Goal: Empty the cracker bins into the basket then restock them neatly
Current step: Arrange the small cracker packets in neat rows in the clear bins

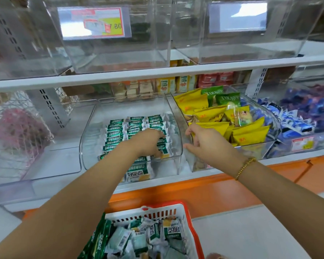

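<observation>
A clear plastic bin (pixel 94 120) on the lower shelf holds green-and-white cracker packets (pixel 118 131) laid in neat rows. My left hand (pixel 150 143) reaches into this bin and its fingers curl on a packet at the front right of the rows. My right hand (pixel 204 143) is over the wall of the neighbouring bin (pixel 258 107), which is filled with yellow and green snack bags (pixel 249 131); its fingers rest at the bin's left wall, holding nothing I can see. A white and red basket (pixel 187 217) below holds several loose green-and-white packets (pixel 150 238).
Empty clear bins (pixel 118 53) with price tags stand on the upper shelf. A bin of blue-and-white packets (pixel 295 120) sits at the right. An orange ledge (pixel 213 191) runs under the lower shelf. Pink items (pixel 17 131) lie behind clear plastic at the left.
</observation>
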Action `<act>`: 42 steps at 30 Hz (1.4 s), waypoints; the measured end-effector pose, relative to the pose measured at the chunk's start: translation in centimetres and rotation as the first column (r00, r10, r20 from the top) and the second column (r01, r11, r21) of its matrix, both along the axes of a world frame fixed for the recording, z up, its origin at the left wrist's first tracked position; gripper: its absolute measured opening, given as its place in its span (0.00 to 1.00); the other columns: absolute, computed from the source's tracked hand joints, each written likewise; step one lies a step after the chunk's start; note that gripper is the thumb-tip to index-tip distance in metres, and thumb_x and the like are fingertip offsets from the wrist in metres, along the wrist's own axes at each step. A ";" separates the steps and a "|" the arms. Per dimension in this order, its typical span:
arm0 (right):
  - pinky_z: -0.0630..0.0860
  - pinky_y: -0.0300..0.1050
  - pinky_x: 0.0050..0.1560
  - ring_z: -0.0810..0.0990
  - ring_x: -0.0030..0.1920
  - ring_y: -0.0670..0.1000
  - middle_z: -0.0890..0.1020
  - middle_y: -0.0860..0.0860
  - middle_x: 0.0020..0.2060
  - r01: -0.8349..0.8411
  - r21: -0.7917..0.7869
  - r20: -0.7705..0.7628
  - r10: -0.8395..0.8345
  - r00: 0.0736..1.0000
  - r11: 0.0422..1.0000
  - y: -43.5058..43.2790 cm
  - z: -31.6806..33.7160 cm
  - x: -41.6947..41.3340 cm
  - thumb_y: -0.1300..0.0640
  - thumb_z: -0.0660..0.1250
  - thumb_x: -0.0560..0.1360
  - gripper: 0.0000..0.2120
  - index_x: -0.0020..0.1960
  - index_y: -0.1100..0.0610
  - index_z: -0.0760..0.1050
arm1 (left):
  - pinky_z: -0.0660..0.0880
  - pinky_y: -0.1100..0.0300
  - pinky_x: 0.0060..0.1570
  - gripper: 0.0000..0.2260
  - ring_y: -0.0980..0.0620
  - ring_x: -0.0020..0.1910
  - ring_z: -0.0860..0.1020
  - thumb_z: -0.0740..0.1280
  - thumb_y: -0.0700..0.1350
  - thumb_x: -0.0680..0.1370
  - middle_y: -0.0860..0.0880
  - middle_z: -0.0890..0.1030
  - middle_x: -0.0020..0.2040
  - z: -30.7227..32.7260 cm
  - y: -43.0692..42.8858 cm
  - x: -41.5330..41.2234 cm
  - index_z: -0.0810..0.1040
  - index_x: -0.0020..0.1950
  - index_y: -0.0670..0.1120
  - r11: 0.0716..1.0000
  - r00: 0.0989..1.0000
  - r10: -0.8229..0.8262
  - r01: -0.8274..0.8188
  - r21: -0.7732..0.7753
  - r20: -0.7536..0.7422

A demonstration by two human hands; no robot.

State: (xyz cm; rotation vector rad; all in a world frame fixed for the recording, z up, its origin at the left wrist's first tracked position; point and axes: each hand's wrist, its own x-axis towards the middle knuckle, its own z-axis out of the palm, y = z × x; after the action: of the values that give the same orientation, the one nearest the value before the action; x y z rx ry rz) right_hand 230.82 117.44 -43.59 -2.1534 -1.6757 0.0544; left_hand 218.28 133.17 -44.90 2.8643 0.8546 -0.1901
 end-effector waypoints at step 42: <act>0.69 0.44 0.33 0.78 0.46 0.56 0.78 0.57 0.47 -0.178 -0.789 -0.078 0.191 0.979 0.588 -8.3 -24.2 -12.8 0.68 0.61 0.74 0.19 0.64 0.64 0.66 | 0.73 0.54 0.58 0.24 0.47 0.62 0.74 0.69 0.54 0.76 0.47 0.75 0.64 -19.8 -18.1 -17.1 0.69 0.67 0.45 0.831 0.880 0.327 -0.442 -0.338 -0.346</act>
State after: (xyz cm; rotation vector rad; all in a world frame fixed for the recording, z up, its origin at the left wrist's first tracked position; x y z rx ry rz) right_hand 218.06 109.17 -67.83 -2.5242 -2.1422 1.0507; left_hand 201.16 115.11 -64.67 2.2465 1.2582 -0.6448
